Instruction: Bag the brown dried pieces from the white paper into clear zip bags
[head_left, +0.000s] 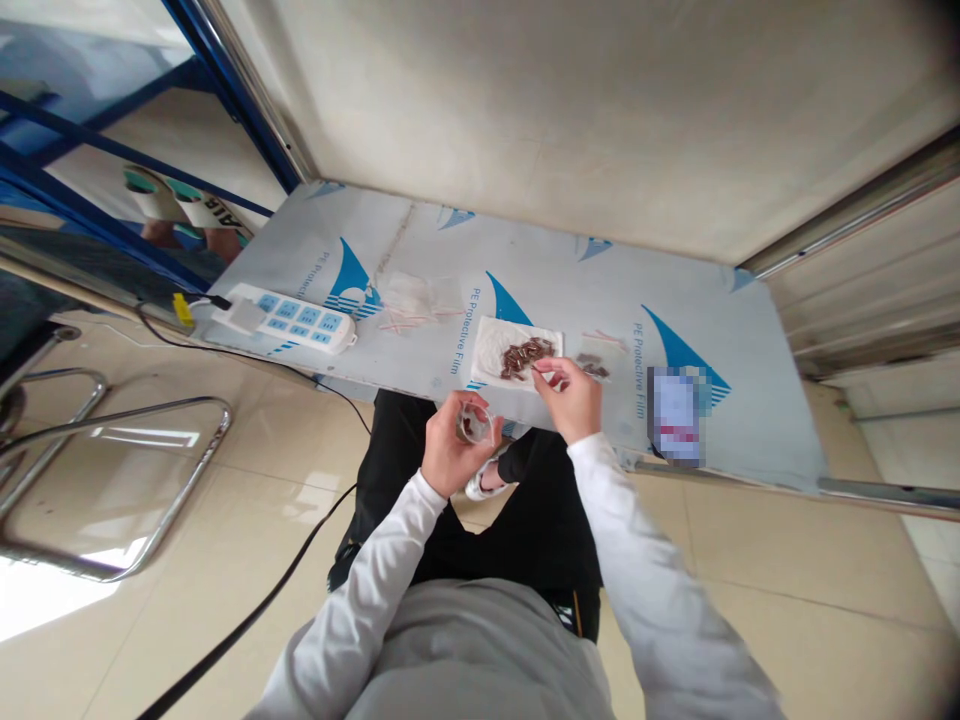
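Observation:
My left hand (456, 450) is wrapped round a small clear cup (475, 424), held just off the table's front edge. A few dark brown bits lie inside the cup. My right hand (570, 397) is over the right side of a white paper pad (487, 345), its thumb and forefinger pinched together beside a pile of small brown pieces (525, 356). What the pinch holds, if anything, is too small to make out. Just beyond my right hand lies a clear bag (598, 366) with dark pieces in it.
A white power strip (300, 320) with a plug in it lies on the left of the film-covered table (420, 235). Clear bags (412, 295) and thin pinkish sticks lie mid-table. A blurred-out phone-like object (675, 415) rests at the right front edge. A black cable (255, 590) crosses at left.

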